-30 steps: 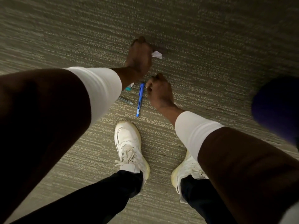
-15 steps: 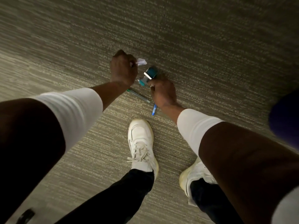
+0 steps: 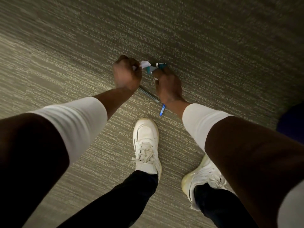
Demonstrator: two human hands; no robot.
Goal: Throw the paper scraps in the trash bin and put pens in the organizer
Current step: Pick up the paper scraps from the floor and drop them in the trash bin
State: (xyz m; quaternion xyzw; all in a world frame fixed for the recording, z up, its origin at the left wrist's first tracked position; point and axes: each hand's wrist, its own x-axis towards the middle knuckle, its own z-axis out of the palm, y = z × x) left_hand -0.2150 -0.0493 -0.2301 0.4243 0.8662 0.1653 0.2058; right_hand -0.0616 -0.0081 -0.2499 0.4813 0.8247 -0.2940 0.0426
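I look straight down at a carpeted floor. My left hand (image 3: pixel 127 74) is closed around a white paper scrap (image 3: pixel 145 64) that sticks out of the fist. My right hand (image 3: pixel 167 84) grips a teal marker (image 3: pixel 155 67) whose end pokes out above the fingers. A blue pen (image 3: pixel 162 110) shows below my right wrist; whether it lies on the carpet or hangs from that hand is unclear. A thin clear pen (image 3: pixel 148 95) lies on the carpet between my two wrists. No trash bin or organizer is in view.
My two white sneakers (image 3: pixel 146 143) stand on the grey-green carpet (image 3: pixel 213 46) just below the pens. A dark blue object (image 3: pixel 292 122) sits at the right edge.
My left hand closed on the paper scrap and lifted it. My right hand moved from the blue pen to the teal marker and took hold of it.
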